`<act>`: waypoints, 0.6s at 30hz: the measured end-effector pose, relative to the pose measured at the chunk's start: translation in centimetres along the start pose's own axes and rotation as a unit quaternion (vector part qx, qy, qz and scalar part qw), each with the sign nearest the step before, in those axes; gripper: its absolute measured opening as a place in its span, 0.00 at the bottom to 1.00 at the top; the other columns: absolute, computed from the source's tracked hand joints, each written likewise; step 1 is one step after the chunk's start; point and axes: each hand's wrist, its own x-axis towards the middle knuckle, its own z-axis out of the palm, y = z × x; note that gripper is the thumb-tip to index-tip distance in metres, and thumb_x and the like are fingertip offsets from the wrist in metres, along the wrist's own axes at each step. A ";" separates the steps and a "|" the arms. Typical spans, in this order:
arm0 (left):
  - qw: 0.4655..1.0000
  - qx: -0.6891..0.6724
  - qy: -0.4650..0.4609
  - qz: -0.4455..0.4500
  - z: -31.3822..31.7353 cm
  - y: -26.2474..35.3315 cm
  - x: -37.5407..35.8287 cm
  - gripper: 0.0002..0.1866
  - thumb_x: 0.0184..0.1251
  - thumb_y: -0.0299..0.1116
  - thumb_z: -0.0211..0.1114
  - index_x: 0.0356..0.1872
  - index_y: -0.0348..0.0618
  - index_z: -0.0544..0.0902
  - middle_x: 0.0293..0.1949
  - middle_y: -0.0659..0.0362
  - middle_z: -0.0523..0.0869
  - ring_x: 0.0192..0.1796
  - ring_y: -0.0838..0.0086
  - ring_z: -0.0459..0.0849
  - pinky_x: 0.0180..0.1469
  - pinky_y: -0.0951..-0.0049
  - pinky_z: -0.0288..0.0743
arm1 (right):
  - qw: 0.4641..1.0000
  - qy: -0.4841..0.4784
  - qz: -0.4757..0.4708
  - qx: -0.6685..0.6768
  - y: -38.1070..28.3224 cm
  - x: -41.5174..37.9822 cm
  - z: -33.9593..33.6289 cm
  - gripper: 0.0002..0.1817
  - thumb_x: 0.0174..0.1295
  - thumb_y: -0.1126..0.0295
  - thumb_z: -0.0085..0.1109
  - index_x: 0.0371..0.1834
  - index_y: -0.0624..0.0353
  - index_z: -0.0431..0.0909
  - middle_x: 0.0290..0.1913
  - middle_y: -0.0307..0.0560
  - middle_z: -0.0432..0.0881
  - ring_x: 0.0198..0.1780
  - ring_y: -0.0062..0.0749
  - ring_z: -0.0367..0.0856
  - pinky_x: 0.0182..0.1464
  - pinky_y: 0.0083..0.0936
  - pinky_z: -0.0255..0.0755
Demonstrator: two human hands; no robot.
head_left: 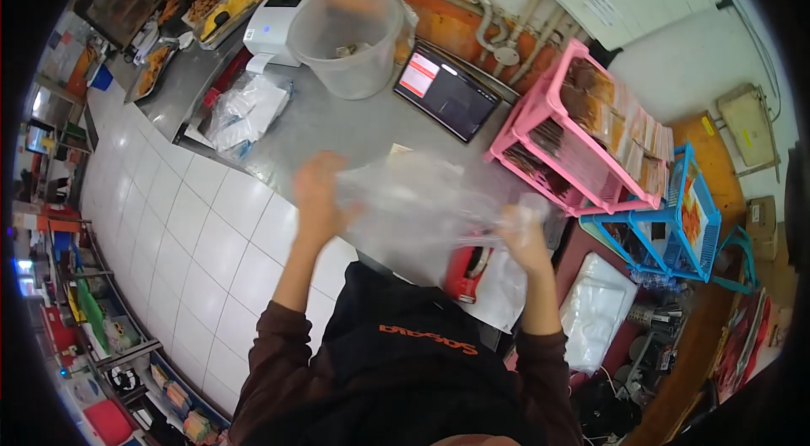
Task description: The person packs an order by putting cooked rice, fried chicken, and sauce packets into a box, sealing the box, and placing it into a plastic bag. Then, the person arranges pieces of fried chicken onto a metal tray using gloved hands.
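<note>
A clear plastic bag [413, 201], smeared by motion, is stretched between my two hands above the metal counter [354, 129]. My left hand [322, 197] grips its left end, fingers and thumb around the film. At the other end, my right hand [525, 237] is closed on the bunched plastic. Just below the bag, near my apron, lies a red tape dispenser [464, 275] beside white paper or film [501, 290]. Whether anything is inside the bag cannot be made out.
A tablet [447, 91], a translucent bucket [346, 41] and a white label printer [277, 24] stand along the back. Pink racks [582, 167] with packets and a blue rack [683, 227] are to the right, near stacked clear bags [597, 311]. Food trays [224, 14] sit far left.
</note>
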 end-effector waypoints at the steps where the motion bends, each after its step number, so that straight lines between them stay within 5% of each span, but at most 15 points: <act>1: 0.999 -0.023 -0.020 0.029 0.8 -1.0 -0.3 0.16 0.41 0.40 0.71 0.29 0.44 0.77 0.31 0.60 0.78 0.35 0.69 0.77 0.36 0.70 0.68 | 0.989 -0.035 -0.137 -0.040 -1.3 2.0 2.1 0.14 0.48 0.65 0.62 0.30 0.63 0.72 0.32 0.55 0.73 0.32 0.47 0.74 0.37 0.34 0.68; 2: 0.996 -0.047 -0.041 0.057 1.6 -2.0 -0.6 0.17 0.41 0.40 0.71 0.30 0.45 0.77 0.32 0.60 0.78 0.36 0.69 0.77 0.37 0.69 0.68 | 0.957 -0.068 -0.272 -0.079 -3.2 4.5 3.9 0.15 0.50 0.63 0.62 0.30 0.63 0.72 0.34 0.55 0.74 0.33 0.48 0.74 0.38 0.35 0.69; 3: 0.989 -0.068 -0.109 0.074 4.8 -4.4 -2.1 0.15 0.44 0.39 0.70 0.31 0.45 0.77 0.33 0.59 0.78 0.35 0.69 0.77 0.36 0.71 0.68 | 0.956 -0.068 -0.275 -0.080 -6.2 6.4 4.7 0.15 0.50 0.63 0.62 0.30 0.63 0.72 0.34 0.55 0.74 0.33 0.48 0.74 0.38 0.35 0.69; 5: 0.976 -0.091 -0.175 0.088 6.3 -7.4 -1.8 0.14 0.47 0.39 0.69 0.32 0.45 0.78 0.33 0.58 0.79 0.35 0.70 0.78 0.35 0.72 0.69 | 0.980 -0.118 0.132 -0.087 -12.9 9.2 5.5 0.18 0.51 0.63 0.62 0.39 0.62 0.70 0.39 0.52 0.74 0.41 0.46 0.73 0.45 0.39 0.67; 6: 0.950 -0.216 -0.217 -0.062 5.5 -8.1 -0.6 0.11 0.51 0.39 0.67 0.30 0.44 0.78 0.31 0.59 0.79 0.32 0.72 0.77 0.32 0.74 0.68 | 0.980 -0.119 0.133 -0.087 -14.2 9.7 7.5 0.18 0.51 0.63 0.62 0.39 0.62 0.70 0.39 0.52 0.74 0.41 0.46 0.73 0.45 0.39 0.67; 7: 0.885 -0.330 -0.252 -0.210 5.1 -8.8 0.1 0.10 0.55 0.39 0.65 0.29 0.44 0.78 0.30 0.61 0.79 0.29 0.75 0.77 0.28 0.76 0.67 | 0.979 0.128 0.095 0.130 -15.4 9.9 9.5 0.19 0.53 0.64 0.60 0.43 0.62 0.68 0.41 0.51 0.73 0.45 0.42 0.71 0.48 0.40 0.64; 8: 0.884 -0.328 -0.257 -0.213 5.8 -9.8 -0.1 0.10 0.55 0.39 0.65 0.29 0.44 0.78 0.30 0.61 0.79 0.29 0.75 0.77 0.28 0.76 0.67 | 0.934 0.247 0.090 0.240 -16.2 10.2 12.4 0.19 0.54 0.64 0.59 0.45 0.62 0.67 0.42 0.51 0.73 0.47 0.41 0.70 0.50 0.40 0.63; 9: 0.820 -0.406 -0.275 -0.295 7.0 -10.9 -0.7 0.10 0.58 0.39 0.63 0.30 0.44 0.77 0.26 0.62 0.78 0.24 0.78 0.74 0.25 0.77 0.65 | 0.869 0.361 0.056 0.334 -17.0 10.6 15.3 0.20 0.55 0.64 0.58 0.47 0.62 0.66 0.43 0.51 0.72 0.49 0.39 0.69 0.51 0.40 0.61; 10: 0.744 -0.476 -0.287 -0.370 7.9 -12.0 -1.2 0.10 0.61 0.40 0.61 0.31 0.44 0.77 0.23 0.64 0.78 0.20 0.80 0.71 0.21 0.78 0.63 | 0.882 0.355 -0.032 0.310 -16.1 11.4 20.2 0.20 0.56 0.65 0.56 0.49 0.62 0.64 0.46 0.53 0.69 0.51 0.41 0.67 0.55 0.39 0.59; 11: 0.746 -0.474 -0.290 -0.366 8.6 -13.1 -1.7 0.10 0.61 0.40 0.61 0.31 0.44 0.77 0.23 0.64 0.78 0.20 0.80 0.71 0.21 0.78 0.63 | 0.886 0.347 -0.123 0.282 -14.5 12.3 25.2 0.21 0.57 0.66 0.54 0.51 0.62 0.63 0.49 0.56 0.66 0.53 0.43 0.65 0.58 0.38 0.56; 14: 0.616 -0.616 -0.096 -0.482 8.6 -16.6 -2.5 0.13 0.61 0.42 0.61 0.37 0.44 0.76 0.19 0.67 0.72 0.16 0.83 0.65 0.18 0.79 0.59 | 0.961 0.160 -0.149 0.172 -7.7 11.8 34.0 0.24 0.59 0.66 0.50 0.56 0.66 0.60 0.59 0.64 0.58 0.60 0.56 0.58 0.65 0.39 0.51; 15: 0.648 -0.555 -0.142 -0.501 7.5 -19.0 -2.5 0.16 0.59 0.41 0.63 0.42 0.42 0.74 0.20 0.66 0.72 0.16 0.84 0.64 0.17 0.80 0.57 | 0.977 0.097 -0.128 0.140 -6.1 11.1 35.6 0.24 0.59 0.66 0.49 0.56 0.67 0.60 0.62 0.66 0.56 0.62 0.59 0.56 0.66 0.40 0.50; 16: 0.674 -0.490 -0.188 -0.520 6.3 -20.6 -2.6 0.20 0.58 0.41 0.64 0.47 0.41 0.71 0.21 0.66 0.71 0.15 0.84 0.63 0.16 0.81 0.56 | 0.999 -0.041 0.010 0.017 -5.0 10.4 36.1 0.25 0.59 0.66 0.48 0.57 0.68 0.60 0.64 0.69 0.52 0.64 0.63 0.54 0.66 0.41 0.48; 17: 0.669 -0.490 -0.192 -0.524 5.3 -21.1 -2.7 0.20 0.58 0.41 0.64 0.47 0.41 0.71 0.21 0.66 0.71 0.15 0.84 0.63 0.16 0.81 0.56 | 0.967 -0.178 0.150 -0.107 -4.3 9.7 36.0 0.26 0.58 0.66 0.46 0.58 0.69 0.60 0.66 0.72 0.47 0.65 0.66 0.51 0.67 0.43 0.47; 18: 0.665 -0.484 -0.176 -0.542 4.0 -21.2 -2.8 0.25 0.55 0.40 0.67 0.50 0.39 0.69 0.20 0.66 0.71 0.15 0.85 0.64 0.16 0.82 0.56 | 0.933 -0.236 0.079 -0.261 -5.7 9.6 33.5 0.24 0.59 0.67 0.45 0.59 0.64 0.62 0.67 0.65 0.50 0.61 0.67 0.59 0.63 0.44 0.55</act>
